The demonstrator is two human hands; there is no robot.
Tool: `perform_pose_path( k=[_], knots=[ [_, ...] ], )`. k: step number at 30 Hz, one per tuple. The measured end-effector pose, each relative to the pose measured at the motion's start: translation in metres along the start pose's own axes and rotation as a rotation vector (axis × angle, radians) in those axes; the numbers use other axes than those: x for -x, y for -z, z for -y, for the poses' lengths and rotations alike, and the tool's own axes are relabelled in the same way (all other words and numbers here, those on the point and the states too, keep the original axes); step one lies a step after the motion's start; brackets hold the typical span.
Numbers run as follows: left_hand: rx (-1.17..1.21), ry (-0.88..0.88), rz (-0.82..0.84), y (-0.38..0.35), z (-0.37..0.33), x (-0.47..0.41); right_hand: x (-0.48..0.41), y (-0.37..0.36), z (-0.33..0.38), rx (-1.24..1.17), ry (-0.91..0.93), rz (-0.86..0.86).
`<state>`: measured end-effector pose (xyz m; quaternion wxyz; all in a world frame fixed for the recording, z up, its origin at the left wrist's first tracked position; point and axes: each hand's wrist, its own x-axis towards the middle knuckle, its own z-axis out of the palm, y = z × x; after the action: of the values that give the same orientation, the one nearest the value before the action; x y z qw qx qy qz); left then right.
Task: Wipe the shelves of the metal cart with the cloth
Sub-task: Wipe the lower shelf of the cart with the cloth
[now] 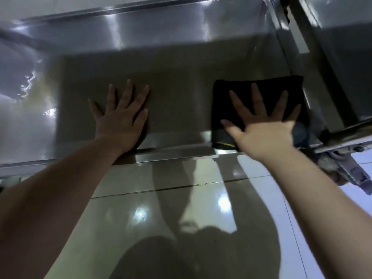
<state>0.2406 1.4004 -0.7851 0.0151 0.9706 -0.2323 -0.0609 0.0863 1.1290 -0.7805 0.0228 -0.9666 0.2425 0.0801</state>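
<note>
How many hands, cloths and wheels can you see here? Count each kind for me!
Hands: 2, the left hand flat on the bare shelf and the right hand flat on the cloth
Black cloths: 1, the cloth
Cart wheels: 1, the wheel at the right corner
Total: 4

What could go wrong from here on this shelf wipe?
1. The right hand presses the black cloth flat with spread fingers, nothing gripped; it may bunch or slip at the near lip.
2. The left hand rests bare on the metal shelf, likely leaving prints.
3. The cloth sits hard against the cart's right post; knuckles could hit it.
</note>
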Motion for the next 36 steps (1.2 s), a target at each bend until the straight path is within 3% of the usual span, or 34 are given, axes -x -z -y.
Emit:
perform_pose_path(
  k=[5, 11, 15, 19, 22, 24, 29, 32, 36],
  knots=[
    [0.006, 0.022, 0.018, 0.002, 0.001, 0.000, -0.045, 0.004, 0.099, -0.050, 0.257, -0.072],
    [-0.012, 0.044, 0.005, 0.002, 0.000, -0.002, -0.113, 0.017, 0.154, -0.057, 0.204, -0.006],
    [-0.003, 0.030, 0.011, 0.002, 0.003, -0.002, -0.125, 0.022, 0.088, -0.038, 0.243, -0.056],
    [0.010, 0.029, 0.005, 0.001, -0.001, -0.001, -0.140, 0.029, -0.009, -0.051, -0.034, 0.002],
    [-0.001, 0.032, 0.020, 0.003, -0.002, -0.001, -0.138, 0.025, 0.006, -0.091, -0.166, 0.000],
    [-0.004, 0.037, 0.028, 0.003, -0.002, 0.000, -0.134, 0.025, 0.055, -0.109, -0.127, -0.009],
    [-0.008, 0.044, 0.024, 0.001, -0.001, -0.002, -0.117, 0.020, 0.145, -0.021, 0.277, 0.001],
    [-0.004, 0.036, 0.024, 0.000, 0.000, -0.003, -0.132, 0.021, 0.108, -0.026, 0.302, -0.018],
    [0.010, 0.031, 0.020, 0.001, 0.000, -0.003, -0.129, 0.023, 0.008, -0.055, 0.075, -0.032]
  ],
)
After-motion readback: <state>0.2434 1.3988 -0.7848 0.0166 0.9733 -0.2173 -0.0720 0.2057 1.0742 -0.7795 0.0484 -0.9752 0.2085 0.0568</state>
